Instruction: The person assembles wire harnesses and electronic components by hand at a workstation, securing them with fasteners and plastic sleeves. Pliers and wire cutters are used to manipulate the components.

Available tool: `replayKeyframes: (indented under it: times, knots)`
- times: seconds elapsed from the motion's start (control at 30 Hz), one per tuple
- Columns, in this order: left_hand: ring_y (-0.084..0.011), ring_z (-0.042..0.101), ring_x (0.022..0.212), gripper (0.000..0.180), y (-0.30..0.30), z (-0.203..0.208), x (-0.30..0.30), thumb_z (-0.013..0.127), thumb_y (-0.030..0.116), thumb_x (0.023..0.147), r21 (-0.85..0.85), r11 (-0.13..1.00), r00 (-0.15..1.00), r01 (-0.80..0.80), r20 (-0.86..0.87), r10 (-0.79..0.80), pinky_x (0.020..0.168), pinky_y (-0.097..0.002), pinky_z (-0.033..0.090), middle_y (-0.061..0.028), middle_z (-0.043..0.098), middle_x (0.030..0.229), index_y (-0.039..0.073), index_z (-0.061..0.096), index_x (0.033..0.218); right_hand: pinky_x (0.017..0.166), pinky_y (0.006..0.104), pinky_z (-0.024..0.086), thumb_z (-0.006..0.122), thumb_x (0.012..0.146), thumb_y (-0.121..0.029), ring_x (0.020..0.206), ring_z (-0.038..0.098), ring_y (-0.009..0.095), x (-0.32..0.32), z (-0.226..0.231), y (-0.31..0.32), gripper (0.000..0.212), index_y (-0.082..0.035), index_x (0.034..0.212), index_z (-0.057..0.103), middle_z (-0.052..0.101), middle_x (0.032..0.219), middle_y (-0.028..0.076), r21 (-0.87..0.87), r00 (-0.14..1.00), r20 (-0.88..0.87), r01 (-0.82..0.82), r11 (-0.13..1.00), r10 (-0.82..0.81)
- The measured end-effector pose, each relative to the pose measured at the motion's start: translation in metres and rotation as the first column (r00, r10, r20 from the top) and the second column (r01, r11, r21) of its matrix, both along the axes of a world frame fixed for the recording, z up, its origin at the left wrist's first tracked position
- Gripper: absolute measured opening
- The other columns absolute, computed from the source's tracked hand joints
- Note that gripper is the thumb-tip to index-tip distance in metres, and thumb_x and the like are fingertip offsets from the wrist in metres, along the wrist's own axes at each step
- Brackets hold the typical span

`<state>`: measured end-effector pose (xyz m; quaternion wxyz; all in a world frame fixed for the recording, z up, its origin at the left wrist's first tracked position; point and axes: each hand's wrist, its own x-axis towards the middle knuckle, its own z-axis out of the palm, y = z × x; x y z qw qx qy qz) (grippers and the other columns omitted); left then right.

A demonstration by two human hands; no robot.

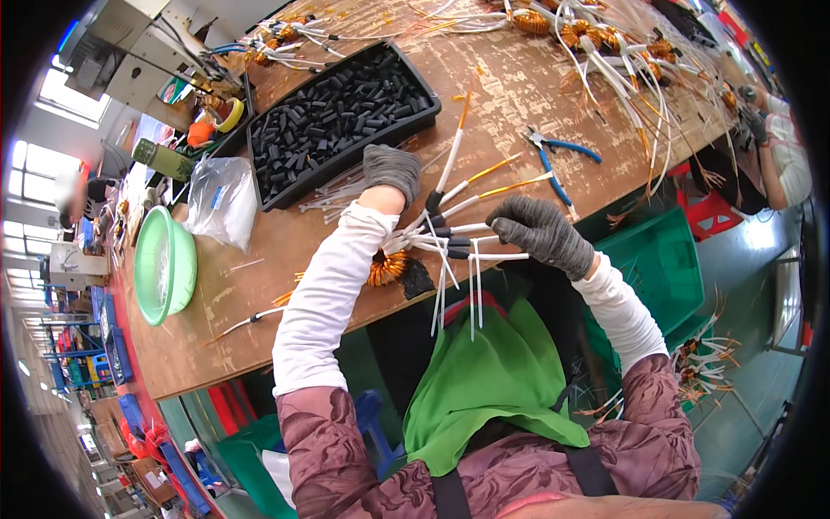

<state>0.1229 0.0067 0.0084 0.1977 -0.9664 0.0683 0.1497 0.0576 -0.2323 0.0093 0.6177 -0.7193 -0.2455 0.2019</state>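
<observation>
A copper-wound coil [386, 269] lies near the table's front edge, with several white-sleeved leads [448, 164] fanning out from it. Short black sleeves [435, 201] sit on some leads, and thin white cable ties [476, 294] hang from them over the edge. My right hand [545, 235], in a grey glove, is closed, its fingertips pinching the end of a white-sleeved lead. My left hand [392, 171], gloved too, is beside the black tray [346, 163], over loose white cable ties [333, 197]; its fingers are hidden.
The tray holds many black tube pieces [337, 108]. Blue-handled cutters [558, 164] lie right of the leads. More coils [596, 39] stand at the back right. Left are a plastic bag [223, 201] and a green basin [192, 272]. Another person's hand [754, 121] is at far right.
</observation>
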Motion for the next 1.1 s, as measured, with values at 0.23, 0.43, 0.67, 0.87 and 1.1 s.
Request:
replayKeyframes:
  times: [0.23,0.43,0.67,0.87,1.1]
  knots:
    - [-0.0205,0.063,0.076,0.021,0.060,0.027,-0.024,0.060,0.018,0.071,-0.640,0.758,0.975,-0.123,0.066,0.214,0.068,-0.0301,0.047,-0.0109,0.067,0.079,0.005,0.068,0.084,0.063,0.0251,0.046,0.059,0.085,-0.020,0.069,0.055,0.009,-0.002,-0.003,-0.002,0.022,0.001,0.091,0.061,0.061,0.073,0.005,0.023,1.000,-0.021,-0.017,1.000,0.018]
    - [-0.0119,0.058,0.071,0.010,0.066,0.031,-0.087,0.059,0.010,0.077,-0.944,-0.318,0.978,0.082,0.016,0.207,0.070,-0.0228,0.047,-0.0034,0.061,0.075,0.001,0.061,0.082,0.051,0.0220,0.043,0.052,0.088,-0.024,0.057,0.053,0.008,-0.009,0.043,0.038,0.027,0.000,0.098,0.060,0.061,0.075,0.004,0.165,0.968,-0.196,-0.124,0.979,0.155]
    - [-0.0217,0.058,0.093,0.028,0.013,0.036,-0.135,0.067,0.014,0.075,-0.587,-0.804,0.962,-0.097,-0.262,0.075,0.086,-0.0336,0.045,-0.0119,0.060,0.102,-0.002,0.061,0.098,0.041,0.0225,0.041,0.056,0.086,-0.026,0.044,0.050,0.010,-0.035,0.032,0.087,0.024,-0.003,0.094,0.060,0.063,0.071,0.007,0.600,0.608,-0.631,-0.012,0.800,0.482]
    - [-0.0163,0.057,0.087,0.032,0.014,0.024,-0.150,0.063,0.020,0.081,-0.669,-0.737,0.981,0.092,-0.065,0.182,0.079,-0.0284,0.046,-0.0093,0.060,0.099,-0.002,0.059,0.104,0.046,0.0256,0.046,0.057,0.086,-0.020,0.047,0.055,0.011,-0.046,0.032,0.083,0.018,-0.002,0.085,0.060,0.061,0.066,0.006,0.501,0.704,-0.622,0.022,0.865,0.342]
    - [-0.0079,0.053,0.068,0.024,0.017,0.031,-0.156,0.057,0.023,0.088,-0.887,-0.388,0.820,0.249,-0.020,0.572,0.063,-0.0212,0.042,-0.0021,0.062,0.078,0.001,0.064,0.095,0.060,0.0268,0.048,0.059,0.084,-0.016,0.066,0.057,0.008,-0.043,0.029,0.052,0.018,0.000,0.093,0.061,0.062,0.073,0.003,0.167,0.997,0.002,0.071,0.983,-0.073]
